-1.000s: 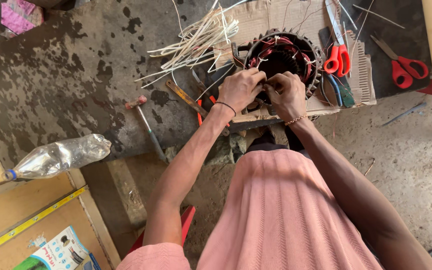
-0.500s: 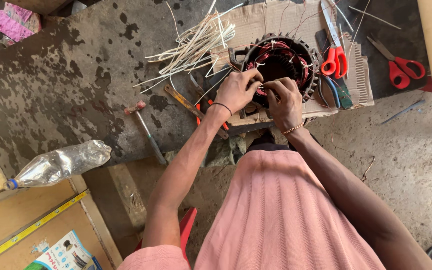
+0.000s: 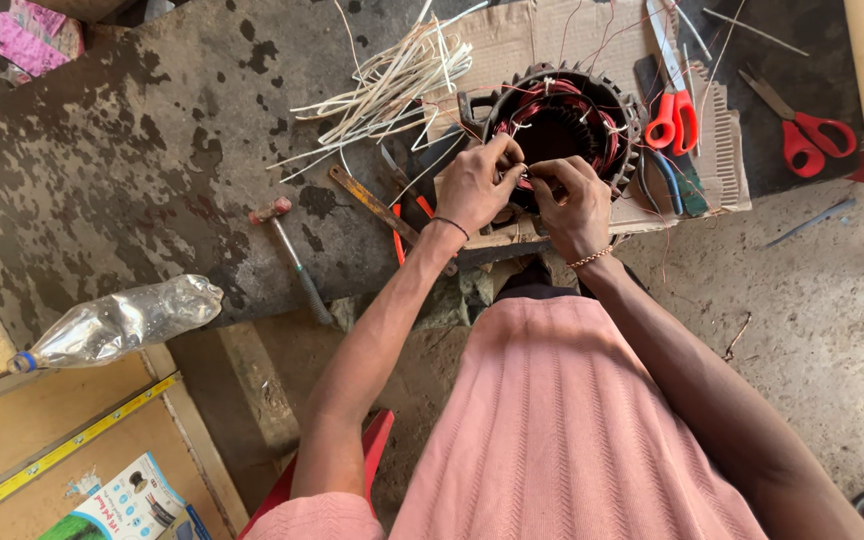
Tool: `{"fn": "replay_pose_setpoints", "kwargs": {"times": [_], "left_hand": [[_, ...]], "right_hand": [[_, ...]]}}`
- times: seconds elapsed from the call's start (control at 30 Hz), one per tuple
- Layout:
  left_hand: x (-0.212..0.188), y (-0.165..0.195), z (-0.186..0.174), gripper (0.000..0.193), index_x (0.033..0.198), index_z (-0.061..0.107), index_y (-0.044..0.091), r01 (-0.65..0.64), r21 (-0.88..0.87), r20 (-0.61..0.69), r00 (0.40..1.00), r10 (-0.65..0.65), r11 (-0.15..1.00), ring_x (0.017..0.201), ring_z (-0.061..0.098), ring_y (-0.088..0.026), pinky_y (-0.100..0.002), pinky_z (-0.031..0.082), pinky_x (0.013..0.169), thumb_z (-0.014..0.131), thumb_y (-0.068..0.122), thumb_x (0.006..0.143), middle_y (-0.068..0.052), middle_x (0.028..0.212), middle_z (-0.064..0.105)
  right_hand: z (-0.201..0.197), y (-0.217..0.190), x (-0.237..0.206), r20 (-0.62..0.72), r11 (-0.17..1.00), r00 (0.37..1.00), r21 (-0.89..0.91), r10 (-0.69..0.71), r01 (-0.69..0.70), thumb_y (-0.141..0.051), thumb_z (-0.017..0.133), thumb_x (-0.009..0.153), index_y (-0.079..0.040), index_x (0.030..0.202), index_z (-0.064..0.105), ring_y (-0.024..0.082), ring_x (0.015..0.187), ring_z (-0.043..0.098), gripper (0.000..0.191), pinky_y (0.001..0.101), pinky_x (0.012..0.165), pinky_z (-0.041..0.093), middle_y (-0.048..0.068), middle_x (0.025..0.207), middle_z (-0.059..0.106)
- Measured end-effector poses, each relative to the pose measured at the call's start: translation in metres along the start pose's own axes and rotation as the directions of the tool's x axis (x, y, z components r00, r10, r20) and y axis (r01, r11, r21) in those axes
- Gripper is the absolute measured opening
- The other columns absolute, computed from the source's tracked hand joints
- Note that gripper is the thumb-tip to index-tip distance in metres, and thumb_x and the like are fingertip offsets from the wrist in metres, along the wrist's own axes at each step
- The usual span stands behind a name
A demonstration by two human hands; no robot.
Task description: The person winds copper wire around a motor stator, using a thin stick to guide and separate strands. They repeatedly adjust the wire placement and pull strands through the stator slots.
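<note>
A dark, blotched tabletop (image 3: pixel 132 170) fills most of the view, with a sheet of cardboard (image 3: pixel 552 40) laid over its far right part. On that cardboard sits a round motor core (image 3: pixel 564 120), a ribbed metal ring wound inside with reddish copper wire. A crushed clear plastic bottle (image 3: pixel 117 325) lies at the tabletop's near left edge. A loose bundle of pale strips (image 3: pixel 392 85) fans out just left of the core. Two red-handled scissors lie to the right: one pair (image 3: pixel 674 85) beside the core, the other pair (image 3: pixel 802 125) farther off. A small hammer (image 3: pixel 292 255) lies left of the arms. The left hand (image 3: pixel 477 188) and right hand (image 3: pixel 572 205) meet at the core's near rim, fingers pinched together on thin wire there, the two hands almost touching.
</note>
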State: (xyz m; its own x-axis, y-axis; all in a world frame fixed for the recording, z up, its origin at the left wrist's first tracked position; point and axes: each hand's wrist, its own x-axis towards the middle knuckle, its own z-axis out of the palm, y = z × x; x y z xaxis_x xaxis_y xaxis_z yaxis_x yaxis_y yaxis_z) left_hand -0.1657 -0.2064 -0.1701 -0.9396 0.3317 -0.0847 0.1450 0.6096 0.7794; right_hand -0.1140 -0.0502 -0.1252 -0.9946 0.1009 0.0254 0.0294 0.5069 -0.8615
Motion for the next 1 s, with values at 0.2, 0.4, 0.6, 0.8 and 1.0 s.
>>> {"fn": "replay_pose_setpoints", "kwargs": {"times": [0.2,0.4,0.6,0.8,1.0], "left_hand": [[-0.004,-0.003,0.005,0.024,0.107,0.060,0.005,-0.019,-0.171,-0.091,0.996,0.003,0.985,0.077,0.078,-0.019,-0.031,0.061,0.063,0.075,0.013,0.090,-0.009,0.095,0.076],[-0.005,-0.005,0.012,0.027,0.104,0.060,0.005,0.146,-0.231,-0.068,0.984,-0.165,0.962,0.069,0.078,-0.016,-0.031,0.058,0.060,0.080,0.016,0.089,-0.008,0.085,0.080],[-0.002,-0.006,0.025,0.024,0.102,0.060,0.007,0.043,-0.066,-0.186,0.981,-0.054,0.997,0.073,0.076,-0.018,-0.032,0.058,0.058,0.078,0.018,0.091,-0.007,0.088,0.076],[-0.002,0.007,0.024,0.019,0.103,0.060,0.012,-0.035,0.310,-0.171,0.981,0.091,0.950,0.080,0.071,-0.023,-0.036,0.056,0.064,0.073,0.025,0.097,-0.007,0.080,0.072],[0.003,0.011,0.015,0.020,0.103,0.069,0.015,-0.159,0.513,-0.133,0.956,0.261,0.844,0.086,0.065,-0.022,-0.039,0.052,0.076,0.074,0.030,0.092,0.000,0.086,0.075]], "right_hand": [[0.005,0.000,-0.005,-0.023,0.983,0.989,-0.111,-0.148,0.144,-0.005,0.075,0.093,-0.002,0.108,0.075,0.028,0.094,0.066,0.015,0.0392,0.081,0.056,0.012,0.103,0.070],[0.002,0.000,-0.006,-0.003,0.980,0.985,-0.103,-0.170,0.169,-0.003,0.075,0.090,-0.003,0.108,0.075,0.030,0.096,0.063,0.018,0.0415,0.084,0.053,0.012,0.102,0.068],[-0.002,0.002,-0.006,0.050,0.962,0.974,-0.154,-0.220,0.225,-0.004,0.076,0.088,-0.004,0.112,0.075,0.032,0.096,0.061,0.024,0.0422,0.087,0.052,0.011,0.103,0.068],[0.001,0.006,0.007,0.092,0.980,0.991,-0.162,-0.099,0.113,-0.013,0.078,0.090,-0.002,0.109,0.073,0.033,0.097,0.063,0.024,0.0437,0.086,0.052,0.013,0.102,0.068],[0.006,0.007,0.011,0.065,0.973,0.998,-0.229,-0.020,0.034,-0.013,0.078,0.085,-0.005,0.105,0.074,0.032,0.096,0.066,0.022,0.0432,0.084,0.053,0.012,0.099,0.071]]}}
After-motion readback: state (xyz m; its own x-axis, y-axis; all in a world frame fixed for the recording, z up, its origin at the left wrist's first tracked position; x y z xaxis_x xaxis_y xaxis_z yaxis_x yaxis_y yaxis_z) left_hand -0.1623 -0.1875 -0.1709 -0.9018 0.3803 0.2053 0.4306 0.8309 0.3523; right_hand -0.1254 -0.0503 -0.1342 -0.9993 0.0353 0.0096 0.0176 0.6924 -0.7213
